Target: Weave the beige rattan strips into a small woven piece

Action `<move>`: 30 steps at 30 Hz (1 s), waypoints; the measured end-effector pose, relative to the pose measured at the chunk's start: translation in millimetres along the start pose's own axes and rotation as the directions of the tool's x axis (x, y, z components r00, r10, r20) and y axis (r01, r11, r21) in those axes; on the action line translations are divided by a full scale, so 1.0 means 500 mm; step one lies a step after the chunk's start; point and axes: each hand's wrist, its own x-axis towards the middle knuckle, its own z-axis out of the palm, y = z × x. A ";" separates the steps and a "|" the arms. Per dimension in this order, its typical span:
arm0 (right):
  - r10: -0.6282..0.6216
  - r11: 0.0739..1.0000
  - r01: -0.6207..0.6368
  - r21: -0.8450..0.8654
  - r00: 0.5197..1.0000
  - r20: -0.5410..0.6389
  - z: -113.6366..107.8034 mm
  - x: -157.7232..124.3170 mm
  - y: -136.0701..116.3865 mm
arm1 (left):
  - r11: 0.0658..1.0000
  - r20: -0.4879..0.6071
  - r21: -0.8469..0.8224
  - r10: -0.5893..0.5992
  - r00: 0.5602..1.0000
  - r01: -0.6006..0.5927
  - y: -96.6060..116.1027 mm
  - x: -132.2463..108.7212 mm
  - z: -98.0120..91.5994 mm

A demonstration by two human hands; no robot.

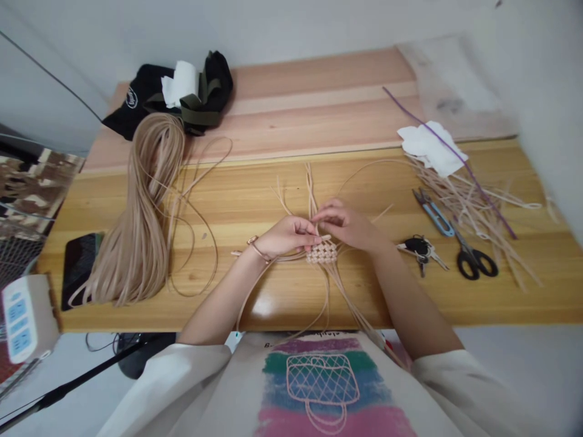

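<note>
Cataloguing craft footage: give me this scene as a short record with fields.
work: small beige woven cord patch, above a glossy wooden table
left hand: holds the patch's upper left
right hand: bent fingers near the patch's upper edge, grip unclear
at left: long beige cord bundle, partly over a flat black phone
at right: black-handled scissors, blue-handled snips, metal keys

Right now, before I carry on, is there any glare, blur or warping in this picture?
Head view: a pale glare patch shows on the table, below the left hand in the picture; head view: fine detail is soft, so single strands in the woven piece are hard to follow; head view: wide-angle stretching seems likely toward the edges.
</note>
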 end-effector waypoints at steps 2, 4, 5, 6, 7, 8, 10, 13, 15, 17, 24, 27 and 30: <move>-0.031 0.994 0.028 -0.105 0.999 -0.019 -0.002 -0.009 -0.003 | 1.000 -0.014 -0.023 -0.006 1.000 0.005 0.000 -0.004 0.001; -0.065 0.972 0.059 -0.225 0.998 -0.020 -0.004 -0.022 -0.014 | 0.999 -0.028 -0.041 -0.014 1.000 0.012 -0.001 -0.007 0.001; -0.070 0.956 0.064 -0.287 0.997 -0.013 -0.005 -0.029 -0.023 | 0.999 -0.039 -0.049 -0.016 0.999 0.014 -0.001 -0.007 0.001; -0.068 0.935 0.059 -0.349 0.998 -0.013 -0.004 -0.037 -0.033 | 0.998 -0.051 -0.057 -0.017 0.999 0.014 -0.002 -0.007 0.000; -0.063 0.910 0.048 -0.412 0.998 -0.022 -0.003 -0.045 -0.045 | 0.998 -0.060 -0.063 -0.015 0.998 0.012 -0.003 -0.007 0.000; -0.057 0.879 0.032 -0.476 0.998 -0.038 -0.001 -0.054 -0.057 | 0.998 -0.068 -0.070 -0.010 0.998 0.006 -0.005 -0.006 -0.001; -0.050 0.805 -0.009 -0.594 0.995 -0.083 0.008 -0.072 -0.080 | 0.996 -0.074 -0.084 0.005 0.997 -0.011 -0.009 -0.003 -0.001; -0.042 0.715 -0.060 -0.696 0.991 -0.129 0.025 -0.095 -0.101 | 0.995 -0.087 -0.096 0.028 0.996 -0.036 -0.015 0.000 0.001; -0.036 0.715 -0.083 -0.694 0.987 -0.155 0.034 -0.105 -0.104 | 0.995 -0.091 -0.095 0.034 0.995 -0.043 -0.017 0.000 0.003; -0.020 0.759 -0.120 -0.639 0.978 -0.208 0.039 -0.109 -0.101 | 0.994 -0.087 -0.095 0.037 0.996 -0.046 -0.017 0.000 0.005; 0.116 0.867 -0.206 -0.455 0.969 -0.217 0.032 -0.101 -0.097 | 0.993 -0.126 -0.108 0.033 0.991 -0.047 -0.015 0.002 0.012; 0.127 0.845 -0.215 -0.490 0.970 -0.208 0.036 -0.100 -0.112 | 0.991 -0.169 -0.114 0.043 0.985 -0.063 -0.017 0.006 0.017; 0.119 0.855 -0.202 -0.478 0.973 -0.198 0.042 -0.103 -0.125 | 0.990 -0.185 -0.120 0.056 0.981 -0.079 -0.019 0.009 0.021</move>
